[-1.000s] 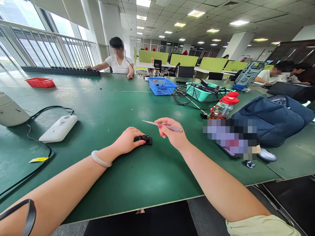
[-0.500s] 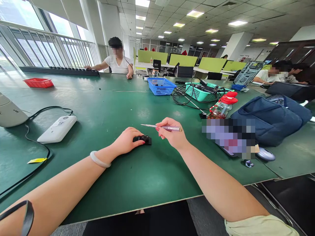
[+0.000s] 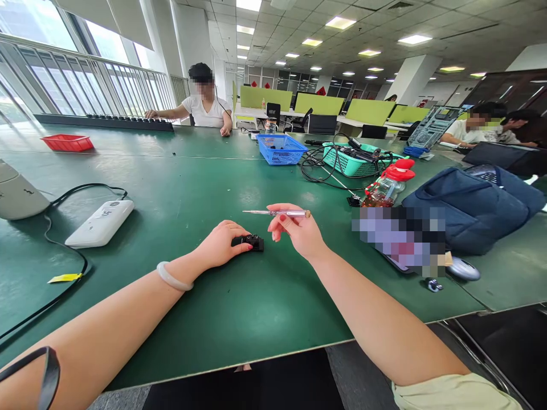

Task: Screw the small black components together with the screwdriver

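Note:
My left hand [image 3: 224, 244] rests on the green table, its fingers closed around a small black device [image 3: 257, 242], whose right end sticks out past the thumb; what kind of device it is I cannot make out. To the right of it and slightly higher, my right hand [image 3: 294, 228] pinches a screwdriver [image 3: 273, 213] with a clear handle between thumb and fingers. The thin metal shaft lies nearly level and points left, above the table and apart from the black device.
A white power bank-like box [image 3: 100, 224] with a black cable lies left. Further back are a red tray [image 3: 67, 143], a blue basket [image 3: 282, 151] and a green basket [image 3: 350, 165] of cables. A red-capped bottle [image 3: 387, 188] and a blue bag [image 3: 465, 210] stand right. A person [image 3: 207, 111] sits opposite.
The screwdriver has turned a little in my right hand, so it lies more level, and the fingers have shifted on its handle. My left hand stays on the black device.

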{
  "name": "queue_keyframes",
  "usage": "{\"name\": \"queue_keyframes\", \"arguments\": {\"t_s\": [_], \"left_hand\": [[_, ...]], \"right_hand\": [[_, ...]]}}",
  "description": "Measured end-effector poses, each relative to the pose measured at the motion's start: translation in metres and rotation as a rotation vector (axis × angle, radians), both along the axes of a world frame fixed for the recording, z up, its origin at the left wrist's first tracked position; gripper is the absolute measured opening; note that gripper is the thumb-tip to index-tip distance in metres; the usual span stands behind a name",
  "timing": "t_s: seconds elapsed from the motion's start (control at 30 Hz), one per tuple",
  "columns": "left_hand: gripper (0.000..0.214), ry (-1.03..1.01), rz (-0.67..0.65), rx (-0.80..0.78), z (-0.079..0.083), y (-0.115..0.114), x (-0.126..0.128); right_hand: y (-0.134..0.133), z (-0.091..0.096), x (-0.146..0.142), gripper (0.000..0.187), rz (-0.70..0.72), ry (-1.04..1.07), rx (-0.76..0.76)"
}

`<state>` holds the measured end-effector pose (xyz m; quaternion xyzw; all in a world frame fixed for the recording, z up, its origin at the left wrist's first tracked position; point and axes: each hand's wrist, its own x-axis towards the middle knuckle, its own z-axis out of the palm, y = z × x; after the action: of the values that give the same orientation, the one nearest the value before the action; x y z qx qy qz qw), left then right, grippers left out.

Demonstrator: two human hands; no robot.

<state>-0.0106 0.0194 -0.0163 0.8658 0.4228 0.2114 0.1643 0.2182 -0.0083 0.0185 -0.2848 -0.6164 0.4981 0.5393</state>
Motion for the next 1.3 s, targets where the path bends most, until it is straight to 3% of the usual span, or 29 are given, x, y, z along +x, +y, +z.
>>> {"name": "queue_keyframes", "arguments": {"t_s": [0.23,0.57,0.83,1.07,1.3], "left_hand": [[0.034,0.008,0.003,-0.013,0.001,-0.001,0.000],[0.035,0.016,-0.004,-0.006,0.002,-0.001,0.001],[0.034,0.015,-0.010,0.013,0.002,-0.001,0.001],[0.034,0.016,-0.008,0.003,0.001,0.000,0.001],[0.034,0.018,0.000,-0.001,0.000,0.000,0.000]], "right_hand": [[0.000,0.002,0.000,0.036,-0.111,-0.002,0.007],[-0.001,0.002,0.004,0.043,-0.233,0.125,0.050],[-0.003,0.001,0.002,0.057,-0.239,-0.009,0.067],[-0.004,0.005,0.004,0.068,-0.336,-0.177,0.108],[-0.011,0.014,-0.001,0.060,-0.336,-0.335,0.056]]}}
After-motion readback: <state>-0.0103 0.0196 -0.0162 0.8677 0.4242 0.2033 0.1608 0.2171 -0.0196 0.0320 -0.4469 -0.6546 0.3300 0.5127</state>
